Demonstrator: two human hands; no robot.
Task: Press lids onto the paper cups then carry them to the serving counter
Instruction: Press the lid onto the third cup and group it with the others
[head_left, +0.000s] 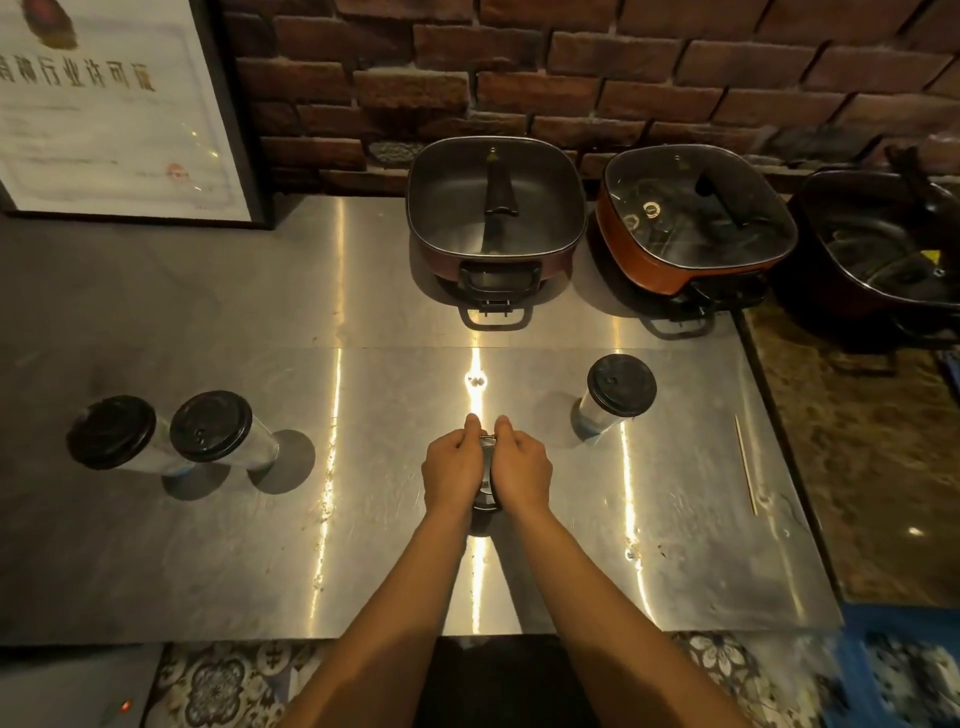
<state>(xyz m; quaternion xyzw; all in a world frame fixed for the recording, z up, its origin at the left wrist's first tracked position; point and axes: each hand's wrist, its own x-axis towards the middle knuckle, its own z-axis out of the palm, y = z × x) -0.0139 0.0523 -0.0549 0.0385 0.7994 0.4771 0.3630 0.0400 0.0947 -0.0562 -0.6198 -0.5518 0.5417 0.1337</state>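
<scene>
A paper cup with a black lid stands at the middle of the steel counter, mostly hidden by my hands. My left hand and my right hand both curl over the lid from either side, fingertips meeting at its far edge. Two lidded cups stand at the left, one beside the other. Another lidded cup stands at the right, beyond my right hand.
Three square electric pots line the back by the brick wall: an open one, a glass-lidded one and a dark one. A thin wooden stick lies near the counter's right edge. A framed certificate leans at the back left.
</scene>
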